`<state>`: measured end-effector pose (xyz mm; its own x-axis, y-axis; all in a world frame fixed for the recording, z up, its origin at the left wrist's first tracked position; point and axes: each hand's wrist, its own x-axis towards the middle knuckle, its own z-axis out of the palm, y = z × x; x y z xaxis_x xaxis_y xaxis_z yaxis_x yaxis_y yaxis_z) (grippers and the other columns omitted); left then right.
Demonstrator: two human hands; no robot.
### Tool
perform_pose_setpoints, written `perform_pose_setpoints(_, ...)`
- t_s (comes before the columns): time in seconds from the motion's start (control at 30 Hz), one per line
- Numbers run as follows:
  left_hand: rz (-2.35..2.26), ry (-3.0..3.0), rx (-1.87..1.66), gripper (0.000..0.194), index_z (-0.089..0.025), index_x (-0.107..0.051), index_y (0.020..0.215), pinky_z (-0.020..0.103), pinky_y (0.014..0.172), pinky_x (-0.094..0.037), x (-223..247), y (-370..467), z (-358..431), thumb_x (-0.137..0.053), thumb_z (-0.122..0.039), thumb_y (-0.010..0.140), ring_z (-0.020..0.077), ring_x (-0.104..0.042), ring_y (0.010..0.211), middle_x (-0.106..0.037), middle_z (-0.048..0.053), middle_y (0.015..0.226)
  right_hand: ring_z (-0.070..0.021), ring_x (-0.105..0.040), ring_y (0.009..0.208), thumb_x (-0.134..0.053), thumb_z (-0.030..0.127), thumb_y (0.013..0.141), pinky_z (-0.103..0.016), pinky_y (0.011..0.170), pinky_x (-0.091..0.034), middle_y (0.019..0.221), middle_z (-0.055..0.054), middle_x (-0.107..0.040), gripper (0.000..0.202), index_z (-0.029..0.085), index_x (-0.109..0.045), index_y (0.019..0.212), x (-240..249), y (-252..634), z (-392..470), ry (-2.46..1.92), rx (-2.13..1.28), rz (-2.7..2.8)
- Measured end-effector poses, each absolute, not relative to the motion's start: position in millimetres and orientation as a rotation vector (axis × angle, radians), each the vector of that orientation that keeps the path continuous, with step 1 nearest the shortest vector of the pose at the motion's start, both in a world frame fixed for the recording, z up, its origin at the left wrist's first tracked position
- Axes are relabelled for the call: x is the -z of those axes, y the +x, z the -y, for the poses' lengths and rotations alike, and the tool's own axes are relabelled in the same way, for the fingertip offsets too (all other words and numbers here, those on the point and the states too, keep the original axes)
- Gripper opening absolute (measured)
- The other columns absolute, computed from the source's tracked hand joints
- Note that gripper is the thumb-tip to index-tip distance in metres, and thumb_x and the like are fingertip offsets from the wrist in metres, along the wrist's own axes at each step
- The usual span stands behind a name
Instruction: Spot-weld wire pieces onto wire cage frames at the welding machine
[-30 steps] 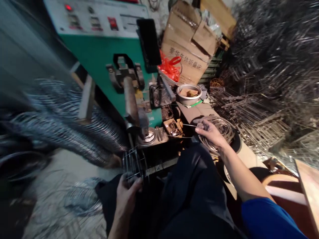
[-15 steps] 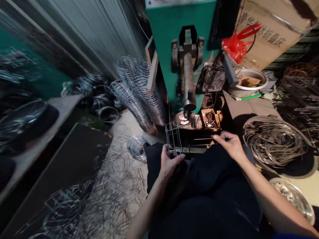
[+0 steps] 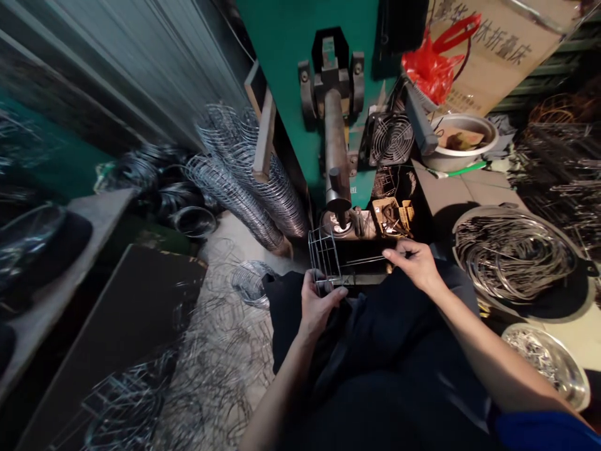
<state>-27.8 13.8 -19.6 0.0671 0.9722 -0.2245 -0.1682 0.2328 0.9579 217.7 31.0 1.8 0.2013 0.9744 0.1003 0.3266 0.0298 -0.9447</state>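
Observation:
Above my lap, my left hand (image 3: 320,302) grips the lower end of a small wire frame (image 3: 323,252) with crossing bars. To its right, my right hand (image 3: 413,264) pinches the end of thin straight wire rods (image 3: 365,259), which point left toward the frame. The rods and frame look close, but whether they touch is unclear. Just beyond the hands stands a green machine (image 3: 277,37) with a thick metal cylinder (image 3: 335,147) sticking out above the frame.
Stacks of wire rings (image 3: 244,194) lean left of the machine. At the right lie a round tray of bent wires (image 3: 521,254), a metal bowl of small parts (image 3: 539,357) and a white pot (image 3: 464,156). Loose wire pieces (image 3: 216,351) cover the floor at left.
My right hand has moved left with the rods, bringing them nearer the wire frame. My left hand keeps its grip. The view has shifted, so the machine appears farther left.

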Motion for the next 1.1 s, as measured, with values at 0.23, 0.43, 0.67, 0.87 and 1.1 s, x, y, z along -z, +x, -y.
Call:
perform_pose_setpoints(0.23, -1.213, 0.92, -1.063, 0.063, -0.023, -0.039, 0.089, 0.015, 0.042, -0.036, 18, -10, -28, -0.091, -0.037, 0.056, 0.0048, -0.041, 0.042, -0.044, -0.014, 0.054, -0.0101, -0.031, 0.053, -0.071, 0.057, 0.076, -0.027, 0.053, -0.027, 0.051, 0.005, -0.033, 0.059, 0.021, -0.034, 0.05, 11, 219, -52, -1.454, -0.795, 1.368)
perform_pose_setpoints(0.43, -1.189, 0.914, -1.091, 0.063, -0.023, -0.038, 0.089, 0.015, 0.042, -0.036, 20, -8, -38, -0.091, -0.036, 0.057, 0.0038, -0.036, 0.041, -0.039, -0.016, 0.051, -0.0104, -0.03, 0.054, -0.072, 0.056, 0.076, -0.027, 0.054, -0.026, 0.053, 0.005, -0.032, 0.058, 0.021, -0.034, 0.051, 17, 222, -68, -1.439, -0.78, 1.42)
perform_pose_setpoints(0.67, -1.159, 0.916, -1.121, 0.062, -0.023, -0.04, 0.09, 0.014, 0.042, -0.032, 24, -7, -51, -0.091, -0.036, 0.058, 0.0038, -0.034, 0.043, -0.037, -0.015, 0.053, -0.0108, -0.029, 0.057, -0.072, 0.055, 0.076, -0.027, 0.055, -0.024, 0.056, 0.005, -0.031, 0.056, 0.021, -0.034, 0.052, 24, 227, -82, -1.462, -0.806, 1.401)
perform_pose_setpoints(0.87, -1.143, 0.93, -1.155, 0.062, -0.022, -0.04, 0.089, 0.014, 0.043, -0.03, 22, -3, -61, -0.091, -0.037, 0.057, 0.0035, -0.031, 0.044, -0.036, -0.015, 0.053, -0.0109, -0.03, 0.056, -0.072, 0.056, 0.075, -0.027, 0.055, -0.024, 0.056, 0.005, -0.031, 0.056, 0.021, -0.035, 0.052, 17, 228, -94, -1.456, -0.788, 1.403)
perform_pose_setpoints(1.1, -1.136, 0.94, -1.164, 0.062, -0.022, -0.04, 0.09, 0.014, 0.044, -0.027, 17, 1, -74, -0.091, -0.036, 0.057, 0.0032, -0.029, 0.047, -0.035, -0.015, 0.055, -0.0104, -0.029, 0.055, -0.072, 0.058, 0.073, -0.027, 0.055, -0.023, 0.055, 0.005, -0.03, 0.057, 0.021, -0.034, 0.051, 11, 232, -104, -1.475, -0.747, 1.414)
